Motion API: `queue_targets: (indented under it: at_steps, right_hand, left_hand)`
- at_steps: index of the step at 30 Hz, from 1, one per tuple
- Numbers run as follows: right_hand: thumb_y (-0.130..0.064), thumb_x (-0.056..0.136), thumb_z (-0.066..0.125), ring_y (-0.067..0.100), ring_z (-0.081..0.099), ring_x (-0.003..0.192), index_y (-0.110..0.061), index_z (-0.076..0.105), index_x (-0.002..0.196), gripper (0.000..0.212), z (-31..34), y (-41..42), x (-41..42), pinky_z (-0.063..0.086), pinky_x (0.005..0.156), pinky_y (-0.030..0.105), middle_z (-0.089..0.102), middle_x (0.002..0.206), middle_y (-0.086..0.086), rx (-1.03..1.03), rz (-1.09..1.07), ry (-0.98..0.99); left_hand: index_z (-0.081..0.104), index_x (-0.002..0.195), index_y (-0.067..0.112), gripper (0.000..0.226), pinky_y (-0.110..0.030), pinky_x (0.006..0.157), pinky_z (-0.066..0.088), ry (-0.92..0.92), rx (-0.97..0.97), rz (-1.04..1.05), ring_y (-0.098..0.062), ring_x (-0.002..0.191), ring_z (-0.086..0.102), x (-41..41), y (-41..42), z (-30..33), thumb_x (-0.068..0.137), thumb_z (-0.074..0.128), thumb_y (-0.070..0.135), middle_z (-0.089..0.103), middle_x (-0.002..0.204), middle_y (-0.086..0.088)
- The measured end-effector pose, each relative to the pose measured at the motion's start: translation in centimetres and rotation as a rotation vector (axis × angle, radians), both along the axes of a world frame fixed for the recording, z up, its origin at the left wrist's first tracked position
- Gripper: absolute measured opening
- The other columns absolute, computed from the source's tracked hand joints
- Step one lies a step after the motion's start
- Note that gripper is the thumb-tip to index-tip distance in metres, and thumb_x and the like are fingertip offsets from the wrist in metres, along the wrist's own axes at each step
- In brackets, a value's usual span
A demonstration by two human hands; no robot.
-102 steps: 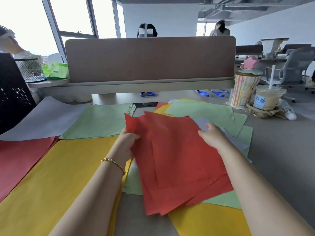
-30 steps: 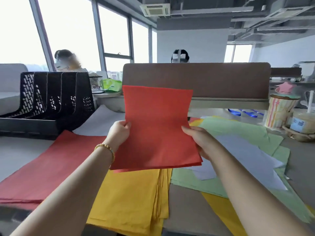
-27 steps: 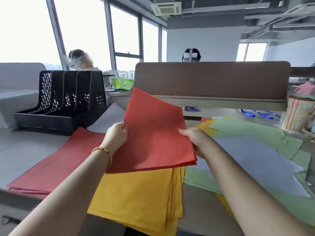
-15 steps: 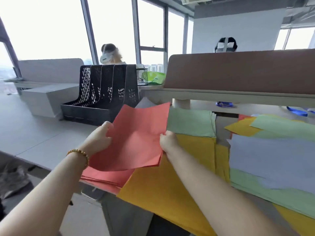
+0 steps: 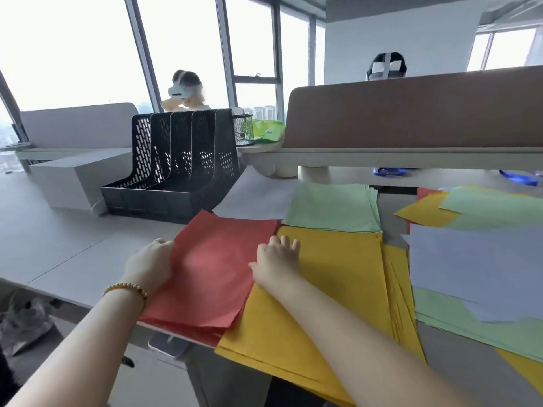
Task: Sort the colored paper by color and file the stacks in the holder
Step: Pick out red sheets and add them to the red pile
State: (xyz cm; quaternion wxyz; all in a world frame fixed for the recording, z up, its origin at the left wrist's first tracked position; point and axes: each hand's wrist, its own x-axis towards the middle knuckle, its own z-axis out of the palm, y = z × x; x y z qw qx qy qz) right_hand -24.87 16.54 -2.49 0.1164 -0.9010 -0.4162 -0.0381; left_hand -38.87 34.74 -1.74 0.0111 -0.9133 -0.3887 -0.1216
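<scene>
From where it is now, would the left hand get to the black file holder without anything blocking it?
Probably yes. The left hand rests on the red stack's left edge, and only bare desk lies between it and the file holder beyond.

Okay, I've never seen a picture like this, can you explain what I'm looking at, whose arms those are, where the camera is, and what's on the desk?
There is no machine here. A person wears a wide-angle camera on the head, so you see their own two arms reaching forward over a desk.

The left hand, with a bead bracelet on its wrist, rests at the left edge of a red stack. The right hand lies with fingers spread where the red stack meets a yellow stack. Neither clearly lifts a sheet.

Behind these lie a green stack and a white sheet. On the right is a mixed pile, not yet sorted. The black holder stands at the back left; no paper shows in it.
</scene>
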Motion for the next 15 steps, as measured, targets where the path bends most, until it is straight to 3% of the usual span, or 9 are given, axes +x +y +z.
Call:
queue_targets:
  at_steps: [5,9,15]
  right_hand:
    - [-0.044,0.095,0.046,0.03,0.031,0.131,-0.014,0.051,0.123,0.041,-0.2,-0.8,1.4,0.006,0.114,0.052,0.046,0.133,0.01,0.077,0.002,0.037]
    - [-0.035,0.098,0.042,0.028,0.033,0.13,-0.015,0.055,0.118,0.031,0.4,-3.5,4.3,0.004,0.115,0.051,0.048,0.13,0.008,0.169,-0.078,0.054]
    - [-0.022,0.098,0.039,0.028,0.039,0.123,-0.015,0.059,0.113,0.025,0.6,-12.1,9.5,0.012,0.114,0.048,0.053,0.123,0.007,0.217,-0.222,-0.025]
  left_hand:
    - [0.051,0.126,0.016,0.036,-0.04,0.108,0.033,0.084,0.071,0.056,-0.032,0.134,0.032,1.5,-2.2,0.0,0.09,0.05,0.013,0.026,0.15,-0.015]
    - [0.053,0.122,0.011,0.032,-0.042,0.105,0.034,-0.04,0.053,-0.102,-0.032,0.133,0.034,6.0,-6.5,1.8,0.091,0.049,0.017,0.03,0.148,-0.014]
    - [0.054,0.124,0.017,0.033,-0.039,0.102,0.037,-0.186,-0.124,-0.37,-0.027,0.128,0.039,14.6,-15.4,2.9,0.091,0.049,0.017,0.042,0.136,-0.005]
